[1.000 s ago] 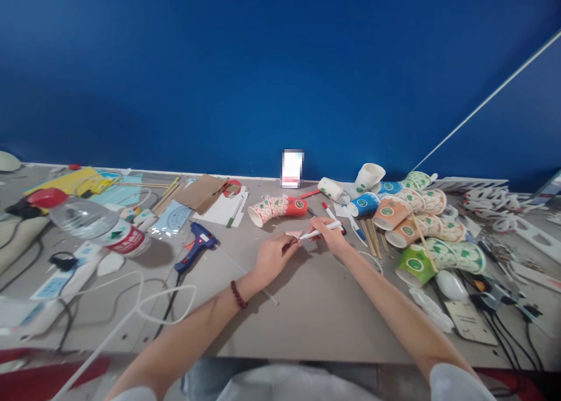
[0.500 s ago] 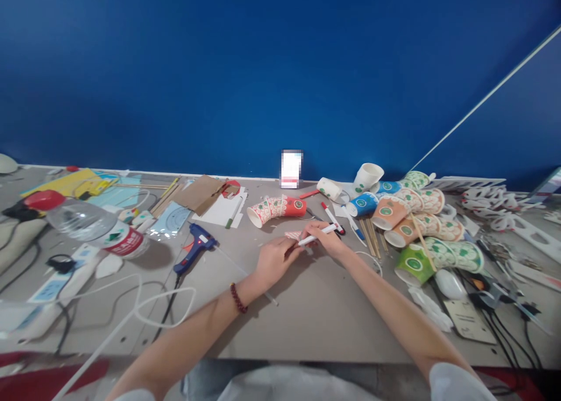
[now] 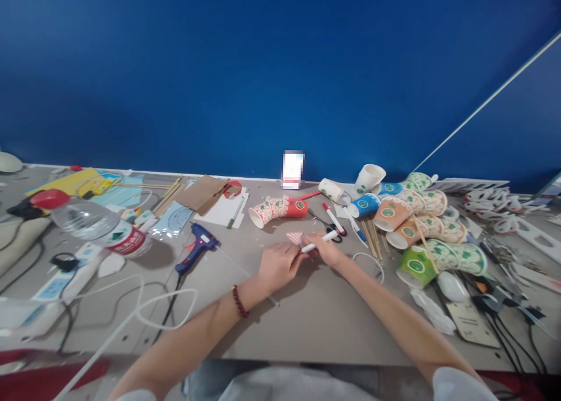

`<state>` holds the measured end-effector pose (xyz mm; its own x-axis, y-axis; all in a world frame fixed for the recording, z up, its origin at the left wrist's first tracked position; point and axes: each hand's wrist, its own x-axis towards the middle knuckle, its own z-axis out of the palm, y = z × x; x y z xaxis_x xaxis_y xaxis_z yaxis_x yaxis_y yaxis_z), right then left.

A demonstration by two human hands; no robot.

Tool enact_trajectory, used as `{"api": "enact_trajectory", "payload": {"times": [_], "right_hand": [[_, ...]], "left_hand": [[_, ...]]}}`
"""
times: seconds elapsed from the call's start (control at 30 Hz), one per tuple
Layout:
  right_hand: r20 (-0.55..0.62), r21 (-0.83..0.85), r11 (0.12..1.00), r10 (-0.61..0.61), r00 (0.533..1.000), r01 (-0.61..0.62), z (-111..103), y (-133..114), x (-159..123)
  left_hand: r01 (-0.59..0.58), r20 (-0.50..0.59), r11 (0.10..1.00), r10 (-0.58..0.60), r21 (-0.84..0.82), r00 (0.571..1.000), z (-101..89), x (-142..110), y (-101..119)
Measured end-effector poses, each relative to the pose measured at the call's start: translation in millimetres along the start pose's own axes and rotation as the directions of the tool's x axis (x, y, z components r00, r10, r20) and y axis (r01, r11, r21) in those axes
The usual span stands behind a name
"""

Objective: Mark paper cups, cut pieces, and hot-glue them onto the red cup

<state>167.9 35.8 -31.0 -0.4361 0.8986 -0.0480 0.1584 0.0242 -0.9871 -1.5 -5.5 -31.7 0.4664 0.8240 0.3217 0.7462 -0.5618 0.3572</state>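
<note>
My right hand [image 3: 325, 250] is closed around a white marker [image 3: 321, 241], which slants with its left end down by my left fingers. My left hand [image 3: 280, 264] lies low over the table, thumb and fingers pressed together close to that end of the marker. Just beyond the left fingers shows a small red-and-white patterned paper piece [image 3: 294, 237]; whether those fingers grip it or the marker's end is hidden. Farther back lies a curved tube of joined red paper cups [image 3: 279, 208]. Scissors [image 3: 336, 232] and a red-capped marker [image 3: 333, 218] lie beyond my right hand.
At left are a blue glue gun [image 3: 199, 248], a water bottle [image 3: 100, 225], and a power strip [image 3: 61, 290] with loose cables. Several joined paper cups [image 3: 416, 266] and wooden sticks [image 3: 376, 238] lie at right. A lit phone [image 3: 293, 169] stands against the blue wall [image 3: 263, 68].
The marker's left end has come from the patterned paper piece down to my left fingers. Both hands have drawn slightly nearer to me, and more of the scissors shows.
</note>
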Motion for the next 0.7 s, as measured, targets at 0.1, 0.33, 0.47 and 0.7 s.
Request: {"api": "enact_trajectory", "payload": {"times": [0.1,0.33,0.47,0.7], "right_hand": [[-0.024,0.008,1.000,-0.007,1.000,0.007,4.4,3.2,-1.6],[0.019,0.065,0.998,-0.025,0.999,0.024,1.2,-1.8,3.3],[0.018,0.269,0.963,-0.016,1.000,0.010,-11.0,-12.9,10.9],[-0.411,0.020,1.000,0.030,0.911,-0.024,-54.6,-10.5,24.0]], "left_hand": [[-0.001,-0.007,1.000,0.001,-0.005,1.000,0.4,-1.5,2.9],[0.074,0.068,0.997,-0.073,-0.012,0.995,-11.9,3.3,12.2],[0.136,0.092,0.991,-0.137,0.017,0.986,-28.5,8.3,16.6],[0.180,0.118,0.974,-0.197,0.141,0.973,-78.1,9.0,9.7]]}}
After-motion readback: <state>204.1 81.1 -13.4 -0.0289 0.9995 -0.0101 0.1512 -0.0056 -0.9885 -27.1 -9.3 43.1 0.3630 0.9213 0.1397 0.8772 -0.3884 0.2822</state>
